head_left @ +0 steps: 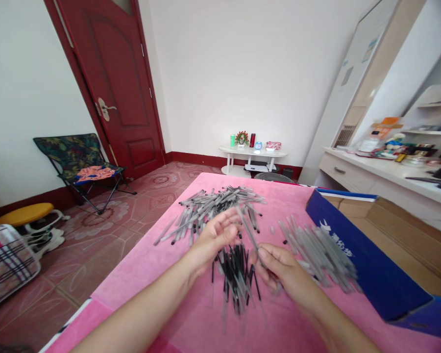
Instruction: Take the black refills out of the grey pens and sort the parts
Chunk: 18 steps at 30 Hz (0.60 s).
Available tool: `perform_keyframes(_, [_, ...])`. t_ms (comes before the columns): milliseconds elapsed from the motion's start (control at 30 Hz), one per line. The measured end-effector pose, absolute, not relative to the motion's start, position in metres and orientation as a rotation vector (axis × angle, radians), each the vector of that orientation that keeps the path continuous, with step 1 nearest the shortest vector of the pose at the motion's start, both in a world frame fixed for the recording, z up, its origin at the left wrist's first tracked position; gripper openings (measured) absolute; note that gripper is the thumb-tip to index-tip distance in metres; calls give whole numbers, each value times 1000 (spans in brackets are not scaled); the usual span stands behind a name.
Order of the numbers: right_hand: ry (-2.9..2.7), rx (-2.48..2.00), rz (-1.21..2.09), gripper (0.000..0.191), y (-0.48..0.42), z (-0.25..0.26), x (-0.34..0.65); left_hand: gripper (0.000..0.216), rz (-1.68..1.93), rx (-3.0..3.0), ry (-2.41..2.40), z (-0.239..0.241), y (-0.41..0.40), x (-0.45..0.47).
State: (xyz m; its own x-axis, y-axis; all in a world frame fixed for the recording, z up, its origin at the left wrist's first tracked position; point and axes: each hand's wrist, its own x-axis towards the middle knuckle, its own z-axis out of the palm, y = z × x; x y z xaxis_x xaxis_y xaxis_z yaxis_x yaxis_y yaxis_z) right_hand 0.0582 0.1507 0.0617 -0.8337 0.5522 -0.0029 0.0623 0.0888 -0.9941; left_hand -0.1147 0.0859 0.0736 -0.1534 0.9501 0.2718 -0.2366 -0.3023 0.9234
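Note:
My right hand is closed around the lower end of a clear grey pen, which tilts up and to the left. My left hand is beside the pen's upper end, its fingers loosely curled and apart, with nothing visible in them. Below and between the hands lies a heap of thin black pen refills, blurred at its near end. Beyond my left hand spreads a loose pile of grey pens with dark ends. Right of my right hand, more clear pen pieces lie roughly side by side.
A pink cloth covers the table. An open blue cardboard box stands along its right side. Further off are a cluttered white counter, a small white table, a folding chair and a red door.

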Motion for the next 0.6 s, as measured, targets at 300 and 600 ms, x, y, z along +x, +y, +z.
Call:
perform_keyframes(300, [-1615, -420, 2297, 31, 119, 78, 54, 35, 1530, 981, 890, 70, 71, -79])
perform_keyframes(600, [-2262, -714, 1183, 35, 128, 66, 49, 24, 1629, 834, 854, 53, 76, -72])
